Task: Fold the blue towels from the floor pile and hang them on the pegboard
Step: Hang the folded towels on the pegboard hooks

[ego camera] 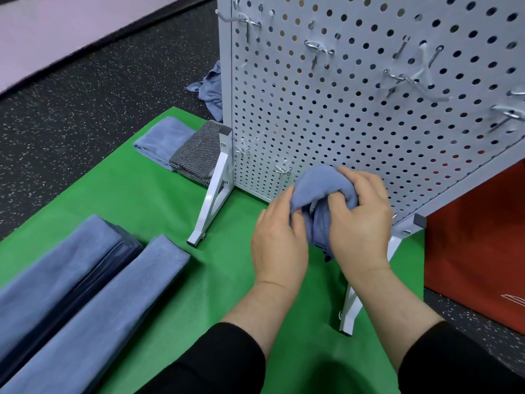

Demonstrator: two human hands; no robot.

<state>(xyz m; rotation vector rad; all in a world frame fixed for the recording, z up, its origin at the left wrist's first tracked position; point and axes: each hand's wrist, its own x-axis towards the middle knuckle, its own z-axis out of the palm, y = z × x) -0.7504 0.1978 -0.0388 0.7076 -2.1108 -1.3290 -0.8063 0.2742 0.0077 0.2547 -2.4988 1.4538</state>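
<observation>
Both hands work one blue towel (pixel 324 191) low against the pegboard (pixel 369 109), near its bottom edge on the right half of the view. The left hand (pixel 279 240) pinches the towel's left fold, fingers curled into the cloth; the right hand (pixel 359 220) grips it from the right, thumb tucked into the bunched middle and fingers wrapped over the far side. The towel is draped like a saddle, its crown high and far, its ends hanging down and near between the two hands, so its long axis runs up and over what I judge to be a hook hidden under the cloth. Whether it has caught on that hook cannot be told. A bare hook (pixel 284 167) sticks out just left of the towel, closer to the left hand. The next move likely turns on seating the fold on its peg and letting the ends fall straight down, and both hands are equally close for that. On the green mat (pixel 159 211) at near left lie two folded towels (pixel 85 280) side by side, long axes running near-left to far-right. Further off, beside the board's left foot, rests another folded blue towel (pixel 162 140) touching a grey cloth (pixel 196 155). Behind the board a crumpled heap (pixel 211 86) of blue towels waits on the dark floor. No containers show here
</observation>
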